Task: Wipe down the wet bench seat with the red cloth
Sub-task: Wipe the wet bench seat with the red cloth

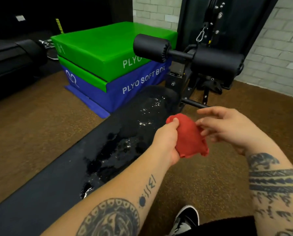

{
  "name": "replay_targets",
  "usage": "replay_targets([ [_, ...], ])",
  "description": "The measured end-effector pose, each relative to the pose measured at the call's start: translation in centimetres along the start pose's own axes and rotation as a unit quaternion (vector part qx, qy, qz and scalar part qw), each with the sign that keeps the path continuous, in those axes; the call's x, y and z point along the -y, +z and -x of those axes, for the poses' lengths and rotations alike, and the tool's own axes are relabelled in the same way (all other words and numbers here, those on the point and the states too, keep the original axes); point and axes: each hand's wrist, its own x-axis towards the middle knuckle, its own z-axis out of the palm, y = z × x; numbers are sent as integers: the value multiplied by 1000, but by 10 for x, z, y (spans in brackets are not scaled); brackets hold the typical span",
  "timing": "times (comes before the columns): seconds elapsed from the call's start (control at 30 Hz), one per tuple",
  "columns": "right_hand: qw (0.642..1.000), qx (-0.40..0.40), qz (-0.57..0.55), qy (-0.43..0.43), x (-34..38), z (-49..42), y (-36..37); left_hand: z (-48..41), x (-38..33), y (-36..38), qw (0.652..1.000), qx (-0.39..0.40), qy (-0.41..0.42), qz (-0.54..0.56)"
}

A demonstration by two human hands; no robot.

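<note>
A long black bench seat (57, 181) runs from lower left toward the machine at upper right. Water puddles and droplets (118, 149) glisten along its middle and far end. My left hand (166, 138) grips a bunched red cloth (188, 138), held in the air just right of the bench edge, above the floor. My right hand (227, 126) hovers beside the cloth with fingers spread, its fingertips touching or nearly touching the cloth's right side.
Stacked green and blue plyo soft boxes (108, 65) stand left of the bench's far end. Black foam rollers (190, 55) and the machine frame rise beyond it. Brown carpet covers the floor (31, 125). My shoe (185, 220) is at the bottom. A brick wall stands at right.
</note>
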Motion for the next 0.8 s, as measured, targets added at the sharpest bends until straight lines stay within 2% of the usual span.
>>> replay_targets([
  [0.03,998,-10,53,-33,-2,-1,0,2,-2,0,1000,10,4,0],
  [0.13,985,83,133,-72,0,-2,15,14,-16,2,997,75,19,23],
  [0.17,982,72,150,-87,0,-4,23,18,-22,1,995,91,27,35],
  [0.27,967,-68,193,-153,-3,-14,37,22,-34,-7,992,118,53,7],
  [0.37,965,-120,173,-155,-1,-15,46,27,-41,-12,991,106,66,-53],
  [0.43,965,-161,157,-132,1,-16,47,27,-43,-16,990,69,88,-83],
  [0.5,968,-208,95,-101,2,-21,43,26,-44,-22,986,15,122,-110],
  [0.57,978,-197,-45,-50,6,-21,41,24,-43,-27,975,-29,166,-145],
  [0.67,969,-107,-225,5,16,-16,47,18,-36,-28,955,-26,216,-203],
  [0.73,961,-41,-275,15,20,-12,51,18,-31,-23,954,-7,220,-205],
  [0.8,960,1,-280,20,21,-11,53,18,-29,-20,947,-29,237,-214],
])
